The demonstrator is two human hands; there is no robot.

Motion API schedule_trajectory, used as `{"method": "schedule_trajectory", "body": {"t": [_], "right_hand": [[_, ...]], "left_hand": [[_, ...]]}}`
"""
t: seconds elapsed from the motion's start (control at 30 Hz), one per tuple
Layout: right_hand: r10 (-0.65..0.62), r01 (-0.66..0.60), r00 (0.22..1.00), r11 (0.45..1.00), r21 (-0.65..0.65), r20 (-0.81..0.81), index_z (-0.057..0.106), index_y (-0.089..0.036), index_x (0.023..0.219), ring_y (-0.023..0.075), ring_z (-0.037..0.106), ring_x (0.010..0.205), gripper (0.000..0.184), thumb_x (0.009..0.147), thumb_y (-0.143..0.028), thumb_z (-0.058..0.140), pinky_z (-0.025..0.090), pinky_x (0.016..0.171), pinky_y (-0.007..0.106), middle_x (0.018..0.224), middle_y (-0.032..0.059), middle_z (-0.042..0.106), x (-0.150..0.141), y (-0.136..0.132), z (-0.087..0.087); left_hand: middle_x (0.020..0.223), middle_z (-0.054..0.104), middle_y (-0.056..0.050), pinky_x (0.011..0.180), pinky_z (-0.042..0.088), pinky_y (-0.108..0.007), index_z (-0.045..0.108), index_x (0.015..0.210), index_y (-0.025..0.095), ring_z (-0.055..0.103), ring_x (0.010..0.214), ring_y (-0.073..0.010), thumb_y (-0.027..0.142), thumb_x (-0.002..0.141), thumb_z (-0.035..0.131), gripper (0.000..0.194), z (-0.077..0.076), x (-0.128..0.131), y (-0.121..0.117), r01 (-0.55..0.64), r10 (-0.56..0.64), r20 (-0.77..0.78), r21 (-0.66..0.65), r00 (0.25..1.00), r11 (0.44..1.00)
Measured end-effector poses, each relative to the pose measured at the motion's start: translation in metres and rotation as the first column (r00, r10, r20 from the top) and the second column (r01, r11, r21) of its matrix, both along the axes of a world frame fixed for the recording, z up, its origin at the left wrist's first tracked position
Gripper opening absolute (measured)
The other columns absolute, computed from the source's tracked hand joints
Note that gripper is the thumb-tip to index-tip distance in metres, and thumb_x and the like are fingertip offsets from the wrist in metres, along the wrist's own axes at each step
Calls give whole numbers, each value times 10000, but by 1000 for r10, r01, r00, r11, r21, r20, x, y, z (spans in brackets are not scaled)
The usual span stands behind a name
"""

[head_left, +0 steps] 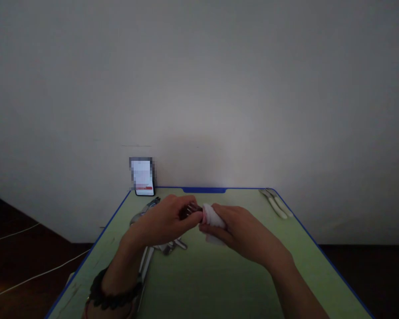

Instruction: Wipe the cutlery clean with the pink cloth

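Note:
Over the middle of the table, my left hand (168,219) is closed around a fork (193,207), whose metal tines show between thumb and fingers. My right hand (236,228) grips a white cloth (213,217) with a pinkish edge, bunched against the fork close to my left fingertips. The rest of the fork is hidden by the cloth and my hands. Beneath my left wrist lies a group of metal utensils (168,248), partly covered by the arm.
Two forks with white handles (276,204) lie side by side at the table's far right corner. A lit phone (144,177) leans on the wall at the far left. The green table (213,283) has a blue edge. White cables (36,277) run at the left.

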State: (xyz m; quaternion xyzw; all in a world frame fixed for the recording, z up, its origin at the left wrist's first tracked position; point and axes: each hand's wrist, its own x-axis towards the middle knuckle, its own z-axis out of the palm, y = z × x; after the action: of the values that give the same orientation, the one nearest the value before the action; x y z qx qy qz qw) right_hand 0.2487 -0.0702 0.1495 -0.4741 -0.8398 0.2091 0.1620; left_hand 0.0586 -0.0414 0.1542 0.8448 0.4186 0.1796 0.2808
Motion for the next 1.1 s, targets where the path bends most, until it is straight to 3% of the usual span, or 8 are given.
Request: {"method": "schedule_trajectory", "body": {"t": [0.2, 0.4, 0.67, 0.93, 1.1], "right_hand": [[5, -8, 999, 998, 58, 48, 574, -177, 858, 161, 555, 705, 282, 884, -422, 438, 341, 640, 253, 846, 57, 656, 3, 1, 1], [-4, -2, 997, 997, 78, 72, 584, -178, 830, 161, 551, 707, 238, 864, -391, 484, 334, 645, 254, 822, 49, 648, 15, 4, 3], [-5, 4, 1000, 998, -66, -12, 584, -174, 817, 130, 502, 616, 329, 856, -477, 459, 326, 562, 232, 716, 22, 609, 27, 2, 10], [-4, -17, 990, 989, -150, -140, 563, -154, 784, 125, 520, 588, 429, 917, -468, 304, 345, 571, 234, 639, 20, 602, 10, 10, -7], [-25, 8, 994, 988, -154, -110, 573, -158, 821, 131, 516, 589, 406, 906, -477, 337, 346, 582, 235, 644, 21, 607, 5, 15, -16]], "left_hand": [[539, 422, 46, 495, 270, -220, 435, 592, 171, 388, 508, -93, 352, 914, 288, 398, 0, 10, -2, -6, 6, 26, 16, 1000, 1000], [521, 395, 45, 494, 249, -227, 412, 580, 176, 350, 490, -93, 343, 911, 288, 391, -4, 10, 1, -13, 18, -39, 143, 999, 990], [549, 441, 39, 503, 275, -217, 433, 617, 178, 401, 501, -97, 368, 930, 266, 403, -3, 5, 3, -26, 30, -21, 158, 999, 987], [696, 608, -18, 623, 351, -242, 560, 783, 165, 534, 631, -135, 330, 950, 269, 374, -16, 21, 2, 105, -78, -115, 253, 990, 962], [616, 575, -3, 587, 337, -236, 571, 735, 163, 510, 575, -127, 356, 953, 260, 426, -22, 16, 11, 126, -84, -165, 260, 983, 957]]}}
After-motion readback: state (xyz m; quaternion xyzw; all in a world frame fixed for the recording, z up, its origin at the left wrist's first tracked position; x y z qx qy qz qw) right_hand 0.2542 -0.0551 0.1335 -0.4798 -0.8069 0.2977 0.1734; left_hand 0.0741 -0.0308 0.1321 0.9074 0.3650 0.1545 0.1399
